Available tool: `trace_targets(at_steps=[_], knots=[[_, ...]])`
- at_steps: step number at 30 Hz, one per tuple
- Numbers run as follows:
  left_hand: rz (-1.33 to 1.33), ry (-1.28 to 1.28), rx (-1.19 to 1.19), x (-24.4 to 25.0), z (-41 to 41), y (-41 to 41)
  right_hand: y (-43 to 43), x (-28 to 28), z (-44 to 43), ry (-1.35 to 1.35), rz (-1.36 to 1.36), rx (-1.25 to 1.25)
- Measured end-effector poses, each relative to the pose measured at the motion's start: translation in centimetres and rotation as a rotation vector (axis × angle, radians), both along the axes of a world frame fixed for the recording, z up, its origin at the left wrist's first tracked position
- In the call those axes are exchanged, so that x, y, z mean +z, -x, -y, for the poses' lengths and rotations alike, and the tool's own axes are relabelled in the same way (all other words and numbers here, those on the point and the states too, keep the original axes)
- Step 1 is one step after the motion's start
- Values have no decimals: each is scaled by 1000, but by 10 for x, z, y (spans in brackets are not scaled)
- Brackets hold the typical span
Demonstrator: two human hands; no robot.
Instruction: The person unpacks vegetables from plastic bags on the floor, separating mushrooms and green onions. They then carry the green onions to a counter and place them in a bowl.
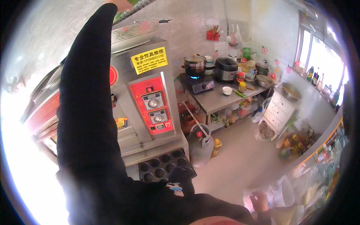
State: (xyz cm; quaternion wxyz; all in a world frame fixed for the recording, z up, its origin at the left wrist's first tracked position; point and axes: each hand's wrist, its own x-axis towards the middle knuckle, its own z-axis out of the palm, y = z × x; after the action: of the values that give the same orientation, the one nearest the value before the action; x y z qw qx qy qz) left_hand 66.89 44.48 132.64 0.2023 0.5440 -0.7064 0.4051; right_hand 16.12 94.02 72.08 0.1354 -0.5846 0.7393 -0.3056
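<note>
My left arm in a black sleeve reaches up high along the left side. Only part of my left hand point(123, 5) shows at the top edge, beside something green that the frame cuts off; its grip cannot be made out. Just below it, a large white basin with a floral pattern point(135, 32) sits on top of a steel oven cabinet point(174, 112). My right hand point(259, 201) is low at the right, blurred, its fingers curled against pinkish and clear plastic bags point(282, 191). Whether it grips one is unclear.
A lidded pot point(194, 66) stands over a blue flame on a gas stove point(200, 84). The steel table point(213, 104) also holds a rice cooker point(225, 70) and a white bowl point(227, 90). A gas cylinder point(201, 152) and an oil bottle point(216, 147) stand on the floor.
</note>
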Motion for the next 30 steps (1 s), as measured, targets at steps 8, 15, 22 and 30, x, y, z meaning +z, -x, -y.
trace_targets(at_steps=[8,15,22,30], knots=[[32,-544,481,-18,26,41,105,-57,25,-140,34,-136],[166,-228,590,-31,33,39,207,-48,102,-123,141,-48],[-239,274,458,-17,-50,50,314,-48,220,-190,-471,225],[-580,395,-15,10,-152,10,92,267,453,530,98,831]])
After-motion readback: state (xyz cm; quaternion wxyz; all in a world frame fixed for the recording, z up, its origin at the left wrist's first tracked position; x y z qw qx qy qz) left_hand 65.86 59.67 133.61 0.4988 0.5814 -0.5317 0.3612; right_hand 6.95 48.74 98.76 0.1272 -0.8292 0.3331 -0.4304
